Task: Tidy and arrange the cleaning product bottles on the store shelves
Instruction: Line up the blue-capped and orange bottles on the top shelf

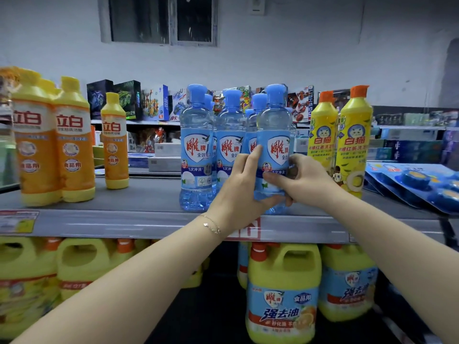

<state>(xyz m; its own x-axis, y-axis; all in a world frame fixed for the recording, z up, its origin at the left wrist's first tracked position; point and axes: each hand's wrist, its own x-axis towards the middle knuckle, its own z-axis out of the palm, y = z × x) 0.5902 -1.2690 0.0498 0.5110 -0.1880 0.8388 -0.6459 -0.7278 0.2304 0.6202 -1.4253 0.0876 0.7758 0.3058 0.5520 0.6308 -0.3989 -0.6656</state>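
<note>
Gripped in both hands at the front edge of the grey shelf [149, 219]: one clear blue bottle [274, 130], upright, long axis vertical, blue cap on top, red-lettered label turned to the camera. Wrapped round its lower left side, the left hand [242, 184], thumb lying up along the label, thin bracelet [211, 224] at the wrist. Curled across its lower front from the right, the right hand [308, 180], fingertips on the label's bottom band.

Packed close on the left, two more front-row blue bottles [196, 150], also upright with labels forward; behind them at least three further blue caps, perhaps more, the back rows being largely hidden.

Far left on the same shelf: two large orange bottles [72, 145] side by side, more yellow caps behind them, and one small orange bottle [114, 145] standing apart. Just right of the held bottle: two yellow bottles [354, 145] with orange caps. Beyond those, blue blister packs [407, 184] lying overlapped.

On the shelf below: yellow handled jugs [282, 294], two with blue labels at the front right. In the background, a row of toy boxes [154, 103].
</note>
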